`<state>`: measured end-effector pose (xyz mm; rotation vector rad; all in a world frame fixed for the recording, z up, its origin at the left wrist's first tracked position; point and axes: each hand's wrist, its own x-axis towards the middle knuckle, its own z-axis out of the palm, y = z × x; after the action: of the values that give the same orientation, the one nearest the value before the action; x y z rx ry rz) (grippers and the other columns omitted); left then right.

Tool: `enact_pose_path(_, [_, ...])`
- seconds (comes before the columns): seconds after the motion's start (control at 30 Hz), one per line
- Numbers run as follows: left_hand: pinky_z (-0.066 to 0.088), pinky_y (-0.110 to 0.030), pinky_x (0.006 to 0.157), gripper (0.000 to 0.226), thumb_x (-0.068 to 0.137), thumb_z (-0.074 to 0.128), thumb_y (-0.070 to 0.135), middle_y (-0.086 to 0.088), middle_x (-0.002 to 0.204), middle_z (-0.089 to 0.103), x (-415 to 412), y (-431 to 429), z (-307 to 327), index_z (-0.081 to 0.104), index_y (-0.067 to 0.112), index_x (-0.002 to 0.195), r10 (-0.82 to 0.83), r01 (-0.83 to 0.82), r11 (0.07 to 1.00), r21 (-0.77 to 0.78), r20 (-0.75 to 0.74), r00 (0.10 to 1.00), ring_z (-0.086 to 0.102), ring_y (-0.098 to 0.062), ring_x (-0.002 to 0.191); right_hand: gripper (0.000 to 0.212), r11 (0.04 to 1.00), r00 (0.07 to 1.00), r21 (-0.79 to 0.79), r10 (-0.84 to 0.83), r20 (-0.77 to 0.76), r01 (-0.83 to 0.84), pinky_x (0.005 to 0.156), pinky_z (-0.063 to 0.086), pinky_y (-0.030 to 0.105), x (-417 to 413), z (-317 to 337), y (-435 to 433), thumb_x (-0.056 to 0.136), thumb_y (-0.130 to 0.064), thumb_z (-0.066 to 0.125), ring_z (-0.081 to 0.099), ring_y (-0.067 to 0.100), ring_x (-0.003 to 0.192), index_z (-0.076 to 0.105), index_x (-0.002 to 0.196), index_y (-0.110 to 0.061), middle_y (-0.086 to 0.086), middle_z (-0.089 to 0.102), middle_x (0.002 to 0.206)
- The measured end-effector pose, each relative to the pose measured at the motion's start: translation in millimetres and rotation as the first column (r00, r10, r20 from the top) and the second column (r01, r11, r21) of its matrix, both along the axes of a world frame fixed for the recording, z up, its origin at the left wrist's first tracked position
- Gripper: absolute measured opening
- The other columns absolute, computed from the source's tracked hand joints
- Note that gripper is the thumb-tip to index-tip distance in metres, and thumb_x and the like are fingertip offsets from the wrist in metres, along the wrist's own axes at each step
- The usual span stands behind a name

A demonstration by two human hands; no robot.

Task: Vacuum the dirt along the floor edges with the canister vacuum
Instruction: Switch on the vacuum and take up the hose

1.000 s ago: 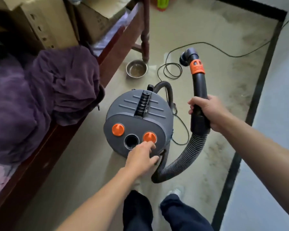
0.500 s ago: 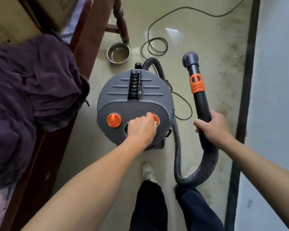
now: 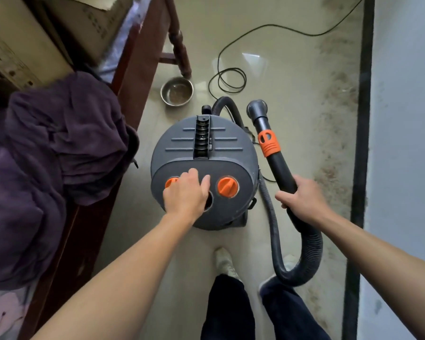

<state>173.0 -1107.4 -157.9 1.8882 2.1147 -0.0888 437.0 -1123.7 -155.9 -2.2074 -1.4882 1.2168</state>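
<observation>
**Canister vacuum: hand positions at the control panel**

Canister vacuum [image 3: 204, 153]: grey, round-topped, standing on the floor [image 3: 292, 114] between the wooden bed frame [image 3: 135, 77] and the dark floor border [image 3: 362, 119] along the wall [image 3: 407, 119]. Two orange knobs on the near panel: left knob [image 3: 170, 182] partly covered, right knob [image 3: 228, 187] fully exposed, with a round port between them, half hidden.

Left hand [image 3: 187, 195]: laid palm-down on the panel, fingers loosely spread, fingertips at the left knob; grip not closed around anything visible.

Right hand [image 3: 302, 204]: grip wrapped fully around the black wand [image 3: 279, 168], just below the orange collar [image 3: 269, 143]. Nozzle end [image 3: 257, 109] raised beside the canister, pointing away from the wearer. Ribbed hose [image 3: 302, 256] looping down from the wand, past the shoes, and back along the canister's right side.

Dirt [image 3: 334, 133]: dark mottled band on the floor just inside the border.

Also on the floor: steel bowl [image 3: 176, 90] near the bed leg, coiled power cord [image 3: 228, 79] beyond the canister. Purple blanket [image 3: 59, 148] heaped on the bed
</observation>
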Motion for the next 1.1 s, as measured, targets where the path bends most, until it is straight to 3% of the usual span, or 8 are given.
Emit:
enact_pose_path(0.1, [0.033,-0.037,0.068,0.043,0.097,0.032,0.052,-0.012,0.098,0.066,-47,-5,1,0.051,0.014,0.095,0.155,-0.158,0.987,-0.021,-0.109,0.982,0.062,-0.038,0.09,0.019,0.999,0.999,-0.021,0.027,0.021,-0.026,0.066,0.056,0.044,-7,-1,1,0.069,-0.028,0.066,0.065,0.027,0.065,0.053,0.075,-0.017,0.003,0.068,0.062])
enact_pose_path(0.23, [0.034,-0.037,0.067,0.042,0.099,0.029,0.052,-0.012,0.104,0.067,-66,-11,-11,0.048,0.015,0.105,-0.039,-0.001,0.981,-0.196,-0.2,0.979,0.062,-0.035,0.095,0.017,0.998,0.998,-0.025,0.057,0.007,-0.057,0.063,0.056,0.042,-23,-7,5,0.07,-0.025,0.068,0.065,0.022,0.058,0.053,0.074,-0.016,0.0,0.067,0.057])
enact_pose_path(0.33, [0.033,-0.036,0.065,0.031,0.1,0.031,0.042,-0.012,0.102,0.068,-60,-7,-19,0.045,0.014,0.104,-0.062,0.036,0.985,-0.17,-0.147,0.987,0.063,-0.036,0.093,0.019,0.998,0.998,-0.018,0.06,-0.017,-0.061,0.063,0.056,0.042,-31,-12,7,0.068,-0.031,0.066,0.066,0.023,0.059,0.053,0.074,-0.018,0.001,0.067,0.057])
enact_pose_path(0.63, [0.031,-0.033,0.065,0.02,0.101,0.038,0.028,-0.007,0.109,0.062,-67,-1,-13,0.043,0.016,0.115,-0.24,0.191,0.955,-0.226,-0.212,0.947,0.065,-0.031,0.094,0.014,0.999,1.0,-0.035,0.02,0.01,-0.019,0.069,0.056,0.045,-49,-25,12,0.072,-0.024,0.067,0.066,0.028,0.07,0.055,0.074,-0.019,0.001,0.068,0.065])
enact_pose_path(0.83, [0.032,-0.033,0.065,0.024,0.102,0.035,0.029,-0.006,0.11,0.061,-64,-1,-6,0.042,0.015,0.119,-0.246,0.18,0.943,-0.279,-0.223,0.943,0.064,-0.029,0.094,0.015,0.986,0.991,-0.099,-0.128,0.033,0.131,0.074,0.057,0.046,-41,-20,17,0.069,-0.029,0.066,0.068,0.033,0.075,0.057,0.076,-0.019,0.007,0.069,0.074])
enact_pose_path(0.97, [0.034,-0.033,0.07,0.024,0.096,0.045,0.03,-0.006,0.114,0.059,-50,3,18,0.045,0.015,0.116,-0.18,0.121,0.949,-0.291,-0.187,0.966,0.062,-0.028,0.101,0.019,0.974,0.97,0.016,-0.228,0.088,0.228,0.07,0.057,0.046,-9,17,28,0.068,-0.033,0.067,0.067,0.034,0.071,0.058,0.076,-0.018,0.009,0.068,0.071])
enact_pose_path(1.1, [0.036,-0.036,0.068,0.02,0.097,0.042,0.037,-0.005,0.11,0.058,-6,9,62,0.045,0.018,0.104,-0.212,0.202,0.955,-0.219,-0.025,0.977,0.06,-0.029,0.098,0.019,0.949,0.94,0.169,-0.294,0.176,0.265,0.053,0.039,0.027,36,82,61,0.073,-0.034,0.068,0.058,0.022,0.064,0.056,0.081,-0.021,-0.003,0.06,0.068])
